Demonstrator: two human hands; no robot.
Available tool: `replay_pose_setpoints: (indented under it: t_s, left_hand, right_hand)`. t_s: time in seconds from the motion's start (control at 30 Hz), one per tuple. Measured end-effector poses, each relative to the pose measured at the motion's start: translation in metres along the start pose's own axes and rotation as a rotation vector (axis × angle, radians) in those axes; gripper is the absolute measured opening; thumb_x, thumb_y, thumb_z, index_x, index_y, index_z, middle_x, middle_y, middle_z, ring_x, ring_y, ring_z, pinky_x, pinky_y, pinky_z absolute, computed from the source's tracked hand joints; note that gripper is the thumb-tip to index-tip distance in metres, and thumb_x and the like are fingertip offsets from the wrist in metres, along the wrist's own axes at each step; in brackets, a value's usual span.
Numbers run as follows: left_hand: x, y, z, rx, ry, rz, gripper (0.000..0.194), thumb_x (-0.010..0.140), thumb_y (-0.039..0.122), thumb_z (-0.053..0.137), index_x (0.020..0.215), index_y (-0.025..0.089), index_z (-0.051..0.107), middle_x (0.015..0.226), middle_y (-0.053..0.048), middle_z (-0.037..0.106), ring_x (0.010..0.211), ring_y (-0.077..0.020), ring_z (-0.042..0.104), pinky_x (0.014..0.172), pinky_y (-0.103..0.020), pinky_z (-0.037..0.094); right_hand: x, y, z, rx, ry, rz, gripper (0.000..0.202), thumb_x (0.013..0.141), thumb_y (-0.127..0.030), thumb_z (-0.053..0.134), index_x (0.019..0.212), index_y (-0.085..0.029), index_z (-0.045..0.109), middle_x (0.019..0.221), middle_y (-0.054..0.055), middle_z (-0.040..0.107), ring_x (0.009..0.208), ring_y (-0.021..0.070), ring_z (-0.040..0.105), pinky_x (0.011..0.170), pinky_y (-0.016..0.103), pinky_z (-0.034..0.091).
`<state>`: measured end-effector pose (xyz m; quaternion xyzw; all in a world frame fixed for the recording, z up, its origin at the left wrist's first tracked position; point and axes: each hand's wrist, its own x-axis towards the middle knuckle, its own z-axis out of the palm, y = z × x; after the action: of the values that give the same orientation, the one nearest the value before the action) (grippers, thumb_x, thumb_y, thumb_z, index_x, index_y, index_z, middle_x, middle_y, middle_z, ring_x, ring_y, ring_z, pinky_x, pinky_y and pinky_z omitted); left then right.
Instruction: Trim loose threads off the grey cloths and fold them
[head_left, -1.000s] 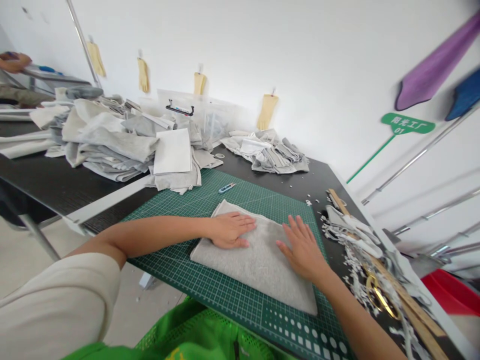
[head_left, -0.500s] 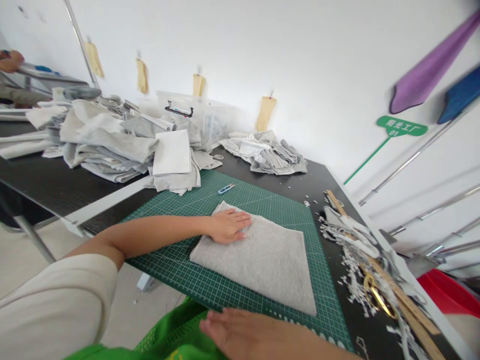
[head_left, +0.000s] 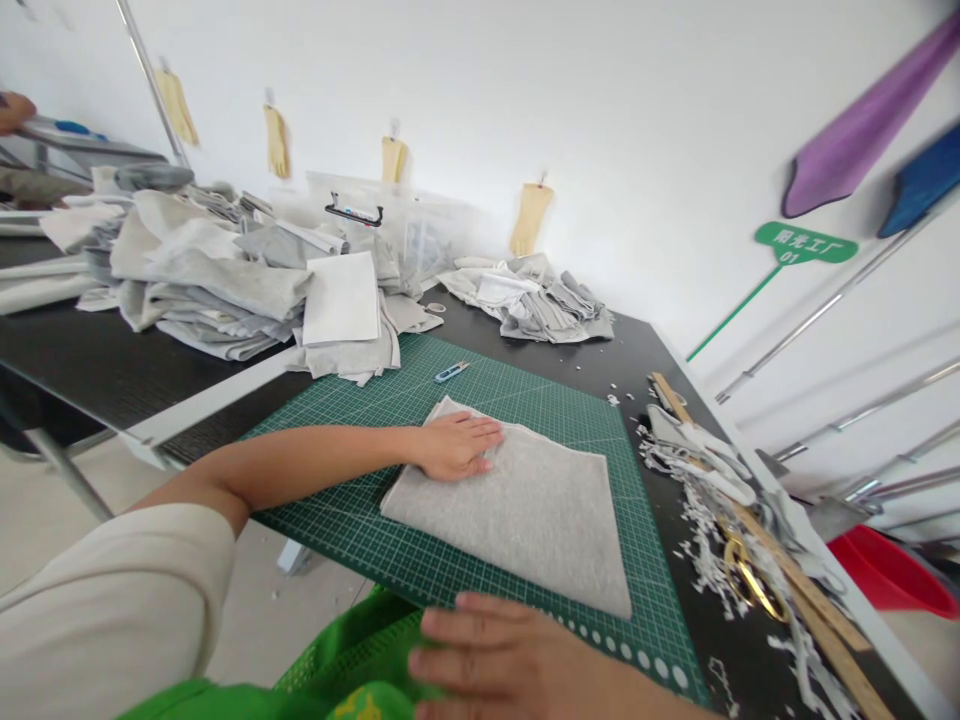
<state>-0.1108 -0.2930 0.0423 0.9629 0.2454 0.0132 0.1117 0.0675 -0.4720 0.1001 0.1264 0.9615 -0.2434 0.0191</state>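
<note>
A folded light grey cloth (head_left: pixel 540 515) lies flat on the green cutting mat (head_left: pixel 345 530). My left hand (head_left: pixel 457 445) rests palm down on the cloth's upper left part, fingers stretched out to the right. Close to the camera, my right hand (head_left: pixel 502 655) is held over the front edge of the mat, in front of my green clothing (head_left: pixel 360 650). Its fingers are spread and hold nothing; it is apart from the cloth. Beyond the cloth, a pair of light blue thread snips (head_left: pixel 451 373) lies on the mat.
A large heap of grey and white cloths (head_left: pixel 210 270) fills the left, topped by a white sheet (head_left: pixel 341 297). A smaller cloth pile (head_left: pixel 532 300) lies at the back. Gold-handled scissors (head_left: pixel 754 580), wooden rulers (head_left: pixel 814 610) and scraps (head_left: pixel 705 540) line the right edge.
My right hand has turned slightly and its fingers have spread wider. My left hand stays in the same place on the cloth. The view has shifted a little.
</note>
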Motion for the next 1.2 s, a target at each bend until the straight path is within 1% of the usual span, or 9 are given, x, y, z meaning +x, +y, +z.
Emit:
replay_pose_setpoints:
  t_s: [0.17,0.23,0.4,0.47,0.63,0.8,0.9,1.0,1.2]
  left_hand:
    - [-0.001,0.001,0.0,0.011,0.017,0.005,0.065,0.093,0.053,0.018,0.146,0.014,0.02,0.151,-0.013,0.02,0.14,-0.0246,0.017,0.112,-0.046,0.015]
    - [-0.001,0.0,0.001,0.006,0.024,0.01,0.065,0.093,0.053,0.019,0.145,0.014,0.021,0.151,-0.013,0.021,0.14,-0.0244,0.017,0.111,-0.045,0.015]
    - [0.0,-0.001,0.001,-0.002,0.006,0.001,0.066,0.093,0.053,0.019,0.146,0.015,0.019,0.152,-0.012,0.019,0.141,-0.0241,0.016,0.112,-0.044,0.013]
    - [0.0,0.0,0.002,-0.003,0.006,-0.002,0.066,0.093,0.053,0.018,0.146,0.015,0.018,0.152,-0.012,0.019,0.141,-0.024,0.015,0.112,-0.043,0.012]
    - [0.0,-0.001,0.002,-0.004,0.015,0.0,0.066,0.093,0.054,0.018,0.146,0.015,0.019,0.152,-0.012,0.02,0.141,-0.0236,0.015,0.112,-0.044,0.013]
    - [-0.001,0.0,0.003,-0.016,0.03,0.009,0.064,0.093,0.052,0.021,0.145,0.015,0.022,0.151,-0.012,0.021,0.14,-0.0235,0.017,0.112,-0.043,0.013]
    - [-0.001,0.002,0.003,-0.012,0.075,-0.003,0.06,0.093,0.05,0.024,0.142,0.016,0.027,0.149,-0.012,0.027,0.138,-0.0234,0.022,0.111,-0.044,0.016]
    - [-0.001,-0.001,0.0,-0.001,0.197,-0.195,0.058,0.091,0.052,0.028,0.135,0.015,0.036,0.142,-0.014,0.04,0.133,-0.0252,0.033,0.109,-0.048,0.018]
    - [-0.002,-0.023,-0.023,-0.004,0.147,-0.652,0.072,0.078,0.07,0.034,0.115,0.01,0.053,0.116,-0.022,0.058,0.109,-0.0372,0.054,0.087,-0.049,0.041]
  right_hand:
    - [-0.01,0.02,0.019,-0.19,0.245,0.781,0.071,0.087,-0.048,0.047,0.14,-0.002,0.034,0.148,0.023,0.017,0.137,0.0389,0.014,0.107,0.058,0.025]
    - [-0.014,0.022,0.03,-0.182,0.194,0.625,0.075,0.085,-0.05,0.05,0.141,-0.003,0.032,0.147,0.024,0.019,0.136,0.0394,0.017,0.106,0.057,0.028]
    - [-0.017,0.003,0.027,-0.064,0.13,0.048,0.038,0.094,-0.036,0.04,0.129,-0.028,0.051,0.136,0.001,0.049,0.132,0.0149,0.036,0.107,0.031,0.036]
    - [-0.015,0.003,0.019,-0.076,0.174,0.119,0.038,0.094,-0.033,0.039,0.129,-0.026,0.051,0.137,0.002,0.048,0.134,0.0152,0.032,0.11,0.034,0.031]
    - [-0.017,0.016,0.016,-0.182,0.279,0.674,0.065,0.087,-0.043,0.049,0.138,-0.005,0.038,0.147,0.021,0.024,0.138,0.0337,0.019,0.108,0.053,0.027]
    - [-0.021,0.008,0.006,0.044,0.072,0.072,0.045,0.094,-0.038,0.037,0.135,-0.021,0.045,0.137,0.004,0.047,0.134,0.0137,0.033,0.112,0.03,0.025]
    - [-0.018,0.014,0.007,-0.112,0.266,0.359,0.045,0.094,-0.039,0.037,0.134,-0.02,0.046,0.144,0.007,0.038,0.138,0.021,0.023,0.114,0.045,0.017]
    - [-0.015,0.03,0.021,-0.189,0.272,0.642,0.062,0.091,-0.049,0.038,0.141,-0.014,0.035,0.15,0.013,0.022,0.14,0.0272,0.016,0.112,0.048,0.024]
    - [-0.015,0.041,0.041,-0.232,0.217,0.638,0.07,0.09,-0.056,0.033,0.147,-0.018,0.018,0.153,0.008,0.006,0.141,0.0263,0.005,0.115,0.048,0.015]
